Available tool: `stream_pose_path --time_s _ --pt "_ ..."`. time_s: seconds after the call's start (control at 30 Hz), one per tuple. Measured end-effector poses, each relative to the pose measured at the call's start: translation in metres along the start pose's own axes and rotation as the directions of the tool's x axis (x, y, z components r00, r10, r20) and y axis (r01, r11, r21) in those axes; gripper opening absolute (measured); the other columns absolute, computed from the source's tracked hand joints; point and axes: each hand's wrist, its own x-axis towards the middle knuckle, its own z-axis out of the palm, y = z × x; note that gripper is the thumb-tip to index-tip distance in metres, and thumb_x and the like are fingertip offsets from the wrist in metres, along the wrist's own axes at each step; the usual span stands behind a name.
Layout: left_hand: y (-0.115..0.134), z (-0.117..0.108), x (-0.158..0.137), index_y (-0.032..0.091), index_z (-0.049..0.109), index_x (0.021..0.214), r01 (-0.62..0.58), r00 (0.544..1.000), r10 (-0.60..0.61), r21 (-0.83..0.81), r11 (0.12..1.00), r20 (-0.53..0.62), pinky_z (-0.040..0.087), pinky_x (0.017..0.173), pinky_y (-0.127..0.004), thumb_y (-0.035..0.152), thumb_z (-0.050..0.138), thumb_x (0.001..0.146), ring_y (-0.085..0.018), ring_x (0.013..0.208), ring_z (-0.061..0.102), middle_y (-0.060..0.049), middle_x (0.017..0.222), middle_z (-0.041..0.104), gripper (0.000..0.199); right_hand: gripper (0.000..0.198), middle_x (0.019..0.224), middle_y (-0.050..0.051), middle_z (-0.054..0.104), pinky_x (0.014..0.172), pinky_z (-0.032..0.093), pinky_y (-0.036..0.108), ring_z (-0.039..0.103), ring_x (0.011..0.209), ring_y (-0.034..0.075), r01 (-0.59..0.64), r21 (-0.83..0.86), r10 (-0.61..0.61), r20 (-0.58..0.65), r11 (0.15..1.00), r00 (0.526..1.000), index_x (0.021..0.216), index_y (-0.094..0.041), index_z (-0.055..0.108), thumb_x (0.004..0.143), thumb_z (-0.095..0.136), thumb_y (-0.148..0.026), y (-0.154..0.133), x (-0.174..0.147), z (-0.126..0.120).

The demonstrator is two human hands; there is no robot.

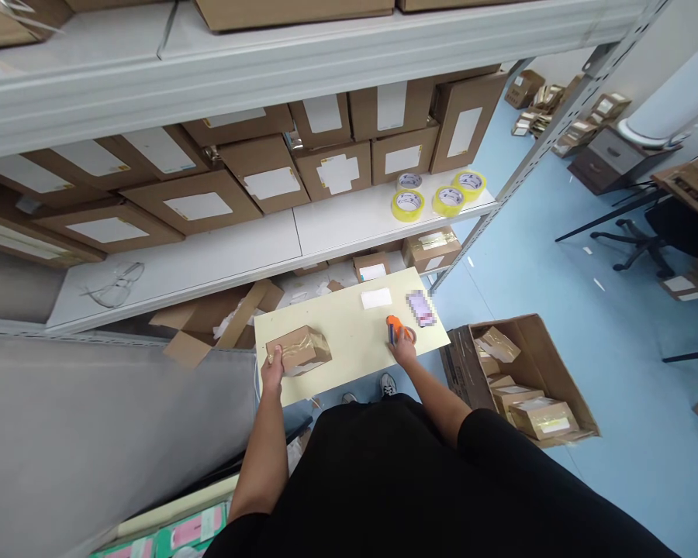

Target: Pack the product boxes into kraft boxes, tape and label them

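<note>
My left hand [272,370] grips the left end of a small cardboard box [299,349], which has shiny packing tape across it and rests on a pale yellow board [349,333]. At the board's right side, my right hand [405,349] is closed around an orange tape dispenser [396,324]. A roll of tape shows partly beside the fingers. Just beyond that hand lies a phone-like purple item [421,308], blurred out. White paper labels [376,298] lie near the far edge of the board.
Shelves [349,232] ahead carry cardboard boxes [334,170] and several tape rolls [408,204]. Clear safety glasses [116,287] lie on the shelf's left. An open carton [459,364] holding taped parcels [544,418] stands on the floor at right. Another open carton [221,325] is behind the board.
</note>
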Motion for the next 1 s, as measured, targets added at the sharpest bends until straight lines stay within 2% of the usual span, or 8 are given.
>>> stream_pose_path --time_s 0.07,0.23,0.47,0.6,0.7,0.77,0.87,1.0 --pt "0.0 0.001 -0.001 0.01 0.071 0.128 0.047 0.999 -0.047 -0.009 0.999 -0.002 0.059 0.101 -0.045 0.068 0.063 0.087 -0.032 0.114 0.073 -0.018 0.115 0.078 0.072 0.075 0.137 0.021 0.062 0.096 0.049 0.04 0.06 0.126 0.034 -0.06 -0.007 0.06 0.011 0.998 0.998 0.157 -0.016 0.031 0.093 0.065 -0.032 0.0 0.005 0.001" --pt "0.002 0.003 -0.004 0.011 0.073 0.126 0.118 0.993 -0.12 -0.073 0.99 -0.019 0.059 0.102 -0.045 0.063 0.068 0.086 -0.034 0.118 0.072 -0.019 0.125 0.075 0.066 0.07 0.12 0.019 0.07 0.085 0.048 0.037 0.068 0.107 0.032 -0.16 -0.025 0.16 0.014 0.987 0.987 0.158 -0.014 0.032 0.092 0.055 -0.014 0.0 0.013 -0.002" --pt "-0.002 0.01 -0.009 0.011 0.073 0.125 0.077 0.997 -0.077 -0.107 0.991 0.002 0.059 0.1 -0.041 0.061 0.065 0.091 -0.031 0.116 0.073 -0.018 0.122 0.077 0.061 0.081 0.116 0.018 0.072 0.089 0.047 0.039 0.071 0.103 0.033 -0.064 -0.105 0.065 0.007 0.992 0.998 0.163 -0.016 0.032 0.087 0.06 -0.017 0.018 0.013 -0.005" --pt "-0.004 0.02 -0.018 0.014 0.071 0.128 0.017 1.0 -0.017 -0.026 1.0 0.025 0.054 0.104 -0.037 0.062 0.054 0.097 -0.029 0.121 0.071 -0.016 0.128 0.075 0.06 0.065 0.125 0.021 0.069 0.097 0.048 0.042 0.064 0.117 0.035 0.023 -0.093 -0.041 -0.198 0.995 0.979 0.15 -0.012 0.049 0.088 0.061 -0.031 0.022 0.012 -0.012" --pt "0.003 0.033 -0.028 0.018 0.069 0.132 -0.025 0.997 0.023 0.032 0.999 0.068 0.05 0.109 -0.036 0.06 0.049 0.101 -0.028 0.128 0.067 -0.013 0.133 0.074 0.056 0.057 0.12 0.021 0.071 0.1 0.048 0.044 0.063 0.117 0.035 0.144 0.078 -0.114 -0.3 0.986 0.947 0.135 -0.01 0.062 0.093 0.054 -0.048 -0.005 0.014 -0.012" --pt "0.013 0.047 -0.035 0.019 0.067 0.136 -0.047 0.993 0.041 0.052 0.998 0.109 0.048 0.111 -0.037 0.06 0.047 0.102 -0.029 0.131 0.065 -0.012 0.136 0.072 0.057 0.06 0.114 0.019 0.075 0.098 0.051 0.043 0.067 0.111 0.033 0.201 0.271 -0.153 -0.186 0.942 0.971 0.125 -0.012 0.069 0.095 0.048 -0.06 -0.04 0.015 -0.005" --pt "0.031 0.073 -0.044 0.021 0.063 0.142 -0.067 0.97 0.051 0.06 0.996 0.236 0.047 0.112 -0.039 0.061 0.047 0.102 -0.03 0.132 0.064 -0.012 0.139 0.071 0.059 0.064 0.127 0.014 0.074 0.104 0.051 0.042 0.066 0.121 0.031 0.22 0.478 -0.252 0.002 0.85 0.968 0.126 -0.02 0.071 0.094 0.048 -0.07 -0.1 0.013 0.011" --pt "0.045 0.1 -0.055 0.021 0.061 0.144 -0.07 0.957 0.048 0.068 0.995 0.286 0.044 0.115 -0.042 0.062 0.049 0.101 -0.032 0.136 0.06 -0.012 0.143 0.068 0.061 0.064 0.129 0.011 0.074 0.105 0.052 0.045 0.069 0.12 0.033 0.187 0.461 -0.248 0.074 0.867 0.966 0.136 -0.024 0.064 0.087 0.064 -0.065 -0.148 0.01 0.024"
